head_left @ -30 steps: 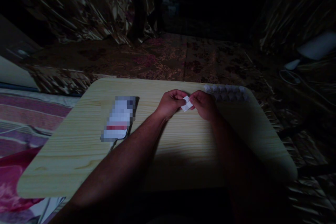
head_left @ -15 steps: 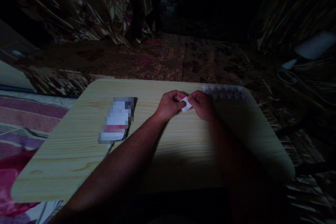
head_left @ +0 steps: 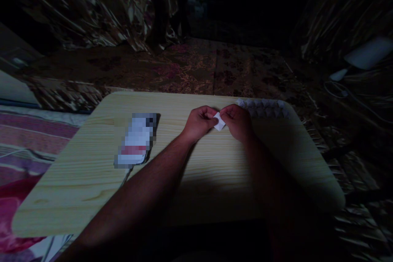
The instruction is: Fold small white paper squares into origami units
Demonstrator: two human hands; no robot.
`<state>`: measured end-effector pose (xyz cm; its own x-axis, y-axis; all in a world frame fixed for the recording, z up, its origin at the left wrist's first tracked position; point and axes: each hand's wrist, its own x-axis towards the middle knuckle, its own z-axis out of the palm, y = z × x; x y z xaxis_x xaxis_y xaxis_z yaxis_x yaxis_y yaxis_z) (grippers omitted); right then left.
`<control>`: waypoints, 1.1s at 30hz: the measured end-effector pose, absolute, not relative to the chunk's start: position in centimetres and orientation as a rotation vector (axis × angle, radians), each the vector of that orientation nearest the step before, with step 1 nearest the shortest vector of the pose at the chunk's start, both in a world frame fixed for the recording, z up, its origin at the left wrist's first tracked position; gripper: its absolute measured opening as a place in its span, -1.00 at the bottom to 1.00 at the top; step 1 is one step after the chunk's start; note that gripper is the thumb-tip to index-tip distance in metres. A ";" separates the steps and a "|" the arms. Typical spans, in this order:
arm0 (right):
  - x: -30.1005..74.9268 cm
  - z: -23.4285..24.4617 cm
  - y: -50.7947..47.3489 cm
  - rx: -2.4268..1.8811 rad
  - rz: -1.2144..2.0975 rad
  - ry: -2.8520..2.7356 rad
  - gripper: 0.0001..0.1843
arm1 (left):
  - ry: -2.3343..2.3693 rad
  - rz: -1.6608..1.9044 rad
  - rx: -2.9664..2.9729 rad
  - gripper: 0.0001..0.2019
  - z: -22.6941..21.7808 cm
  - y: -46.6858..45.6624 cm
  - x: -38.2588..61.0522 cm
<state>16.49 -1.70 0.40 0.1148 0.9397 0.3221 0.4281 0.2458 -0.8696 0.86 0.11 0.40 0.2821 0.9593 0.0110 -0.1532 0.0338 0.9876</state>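
Observation:
A small folded piece of white paper (head_left: 219,123) is held just above the wooden table (head_left: 215,163), between my two hands. My left hand (head_left: 199,123) pinches its left side, with the thumb lying across the paper. The fingers of my right hand (head_left: 236,119) are closed at its upper right edge. Just beyond my right hand, several small pale folded pieces (head_left: 267,108) stand in two rows near the table's far right corner; that hand hides some of them.
A pixelated phone-like object (head_left: 136,137) lies on the left of the table, a cable (head_left: 125,177) running from its near end. Behind the table is a patterned cloth surface (head_left: 190,65). A white lamp (head_left: 368,53) stands at the right, and striped bedding (head_left: 27,131) lies at the left.
The folded paper has turned slightly between my fingers, and my right fingers have shifted a little up along its edge. Everything else looks the same.

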 end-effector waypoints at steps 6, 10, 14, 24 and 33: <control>16.5 0.8 -2.0 -1.351 0.616 -1.507 -0.86 | 0.925 1.069 1.212 -0.79 0.3 0.2 0.8; 16.4 0.8 -2.1 -1.339 0.610 -1.517 -0.87 | 0.931 1.079 1.230 -0.79 0.3 0.2 0.8; 16.3 0.9 -2.3 -1.333 0.592 -1.528 -0.89 | 0.934 1.085 1.227 -0.77 0.4 0.1 0.9; 16.3 1.0 -2.4 -1.316 0.596 -1.541 -0.87 | 0.929 1.090 1.253 -0.78 0.5 0.0 0.9; 15.9 1.0 -2.5 -1.286 0.621 -1.502 -0.90 | 0.924 1.123 1.246 -0.78 0.3 0.0 0.9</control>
